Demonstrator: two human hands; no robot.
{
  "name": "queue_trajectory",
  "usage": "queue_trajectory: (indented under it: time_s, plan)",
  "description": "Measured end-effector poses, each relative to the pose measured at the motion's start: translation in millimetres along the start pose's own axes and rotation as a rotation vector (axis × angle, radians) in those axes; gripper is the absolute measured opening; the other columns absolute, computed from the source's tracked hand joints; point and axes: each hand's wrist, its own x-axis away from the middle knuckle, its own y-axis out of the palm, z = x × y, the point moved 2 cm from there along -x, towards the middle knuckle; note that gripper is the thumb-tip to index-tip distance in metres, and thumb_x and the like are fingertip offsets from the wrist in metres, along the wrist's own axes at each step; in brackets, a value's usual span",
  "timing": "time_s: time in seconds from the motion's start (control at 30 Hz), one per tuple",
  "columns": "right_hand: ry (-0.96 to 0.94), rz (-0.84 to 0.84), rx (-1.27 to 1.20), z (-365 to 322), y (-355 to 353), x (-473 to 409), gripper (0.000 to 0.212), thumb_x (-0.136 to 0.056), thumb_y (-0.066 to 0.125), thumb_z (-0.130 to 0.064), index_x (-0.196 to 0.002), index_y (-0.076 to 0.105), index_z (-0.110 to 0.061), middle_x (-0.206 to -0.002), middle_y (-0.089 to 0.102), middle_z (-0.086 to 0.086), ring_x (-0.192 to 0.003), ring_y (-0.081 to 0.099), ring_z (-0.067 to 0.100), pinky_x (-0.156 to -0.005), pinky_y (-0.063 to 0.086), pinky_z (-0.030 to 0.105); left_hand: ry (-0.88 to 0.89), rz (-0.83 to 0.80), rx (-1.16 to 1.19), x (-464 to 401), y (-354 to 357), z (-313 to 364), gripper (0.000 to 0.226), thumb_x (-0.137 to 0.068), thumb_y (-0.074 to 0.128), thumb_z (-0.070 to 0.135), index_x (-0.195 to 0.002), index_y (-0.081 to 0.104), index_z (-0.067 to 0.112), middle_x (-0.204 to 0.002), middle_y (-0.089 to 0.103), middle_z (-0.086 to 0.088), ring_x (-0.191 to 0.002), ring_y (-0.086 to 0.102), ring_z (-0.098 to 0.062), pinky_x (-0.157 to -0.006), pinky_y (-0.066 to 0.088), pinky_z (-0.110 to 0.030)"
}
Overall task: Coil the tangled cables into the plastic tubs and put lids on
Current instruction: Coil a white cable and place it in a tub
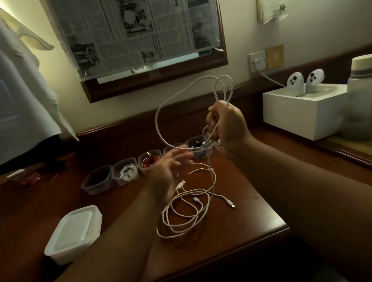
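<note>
Left on your desk [243, 216] sits a stack of lids [72, 232]; behind it runs a row of tubs [124, 172]. Your left hand [168, 172], blurred, spreads loose fingers and holds nothing. White cable [185, 217] lies tangled below. Your right hand [226, 126] grips raised cable loops [198, 88].

on my feed a dark wooden bench [242, 208] fills the foreground. a newspaper [139, 25] covers the framed mirror [152, 78] on the wall. right of it i see a wall socket [257, 61], a white box [306, 112] holding two white controllers [303, 82], and a water bottle [364, 96]. a white cloth [6, 77] hangs at left.
</note>
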Motion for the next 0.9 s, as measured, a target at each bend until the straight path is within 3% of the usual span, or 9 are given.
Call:
queue_trajectory:
  time_s: [0.13,0.23,0.33,0.43,0.53,0.63,0.7,0.83,0.9]
  plan:
    - [0.024,0.005,-0.154,-2.7,4.8,2.6,0.028,-0.095,0.04,-0.011,-0.067,0.039,-0.015,-0.053,0.036,0.0,-0.04,0.028,0.012,-0.041,0.032,0.024,-0.091,-0.284,-0.571,7.8,22.7,-32.7,0.041,-0.098,0.055,0.012,-0.137,0.05,0.025,-0.128,0.062,-0.002,-0.116,0.06,-0.017,-0.094,0.052,-0.035]
    - [0.018,0.037,-0.236,-9.2,-0.1,2.9,0.031,-0.094,0.041,-0.012,-0.064,0.039,-0.016,-0.051,0.036,0.0,-0.039,0.028,0.012,-0.043,0.032,0.025,-0.007,-0.203,-0.928,8.3,28.8,-47.0,0.025,-0.097,0.06,0.026,-0.122,0.059,0.026,-0.116,0.061,0.003,-0.107,0.059,-0.013,-0.079,0.05,-0.025]
    - [0.026,0.059,-0.318,-18.3,-4.7,5.0,0.03,-0.094,0.04,-0.014,-0.065,0.04,-0.016,-0.054,0.038,0.0,-0.041,0.029,0.012,-0.047,0.033,0.025,0.052,-0.018,-0.99,3.5,21.0,-53.1,0.019,-0.09,0.069,0.031,-0.104,0.056,0.03,-0.103,0.061,0.004,-0.093,0.06,-0.01,-0.072,0.051,-0.026]
    - [0.069,0.049,-0.458,-22.8,-4.3,7.7,0.03,-0.094,0.038,-0.013,-0.064,0.038,-0.017,-0.056,0.038,0.001,-0.043,0.028,0.012,-0.054,0.033,0.026,0.014,-0.078,-0.993,2.9,21.9,-57.5,0.032,-0.091,0.068,0.033,-0.119,0.055,0.026,-0.103,0.057,0.006,-0.094,0.058,-0.01,-0.072,0.047,-0.024]
    - [0.076,0.06,-0.439,-21.3,-3.6,8.0,0.03,-0.094,0.038,-0.014,-0.064,0.039,-0.016,-0.056,0.041,0.001,-0.043,0.03,0.012,-0.053,0.036,0.024,0.118,-0.109,-1.139,-1.3,28.6,-57.6,0.019,-0.096,0.061,0.03,-0.109,0.068,0.018,-0.104,0.064,0.002,-0.089,0.057,-0.008,-0.077,0.049,-0.029]
    - [0.064,0.095,-0.276,-18.7,-8.9,5.8,0.026,-0.095,0.041,-0.016,-0.069,0.044,-0.016,-0.055,0.043,0.0,-0.043,0.034,0.012,-0.051,0.037,0.025,0.203,0.018,-0.953,-5.1,30.7,-45.0,0.015,-0.097,0.06,0.023,-0.092,0.071,0.014,-0.08,0.063,0.003,-0.072,0.058,-0.008,-0.072,0.051,-0.035]
    - [0.109,0.118,-0.165,-13.6,-14.0,4.0,0.025,-0.094,0.044,-0.017,-0.069,0.044,-0.017,-0.054,0.042,-0.002,-0.043,0.033,0.011,-0.049,0.035,0.026,0.229,0.163,-0.777,-11.1,28.0,-29.5,0.017,-0.096,0.062,0.024,-0.09,0.071,0.011,-0.078,0.067,-0.004,-0.071,0.061,-0.014,-0.069,0.053,-0.036]
    - [0.396,0.046,-0.039,10.0,-17.5,9.9,0.019,-0.092,0.048,-0.02,-0.073,0.046,-0.018,-0.053,0.038,-0.004,-0.043,0.03,0.01,-0.047,0.035,0.023,0.065,0.314,-0.103,-25.1,26.3,1.9,0.014,-0.096,0.063,0.02,-0.086,0.067,0.012,-0.072,0.066,-0.005,-0.063,0.062,-0.016,-0.056,0.055,-0.027]
    - [0.507,-0.008,0.115,22.9,-16.6,17.2,0.01,-0.091,0.051,-0.02,-0.082,0.052,-0.015,-0.053,0.043,-0.005,-0.041,0.033,0.007,-0.046,0.036,0.021,0.047,0.317,0.157,-28.2,29.0,16.3,0.016,-0.099,0.057,0.019,-0.086,0.064,0.013,-0.071,0.064,-0.004,-0.067,0.061,-0.015,-0.068,0.056,-0.032]
